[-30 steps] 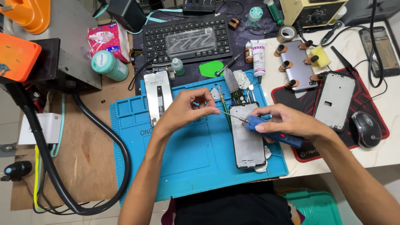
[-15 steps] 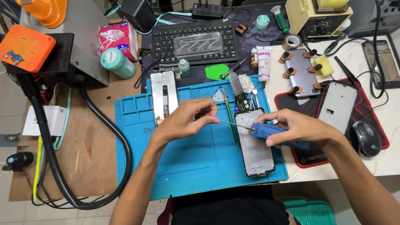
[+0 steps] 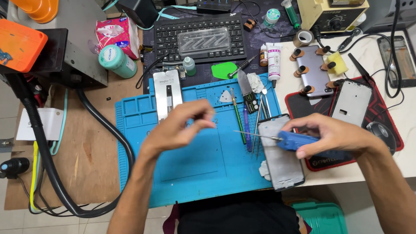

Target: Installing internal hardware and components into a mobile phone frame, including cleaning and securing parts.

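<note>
The right hand (image 3: pixel 336 136) has its grip closed around a blue-handled precision screwdriver (image 3: pixel 299 141), whose thin shaft points left above a phone frame (image 3: pixel 281 156) lying at the right edge of the blue repair mat (image 3: pixel 190 173) near the front edge of the tabletop. The left hand (image 3: pixel 180 128) hovers over the middle of the mat, blurred, fingertips (image 3: pixel 203 123) drawn together; whether they pinch anything cannot be told. Tweezers (image 3: pixel 258 123) lie just left of the frame.
</note>
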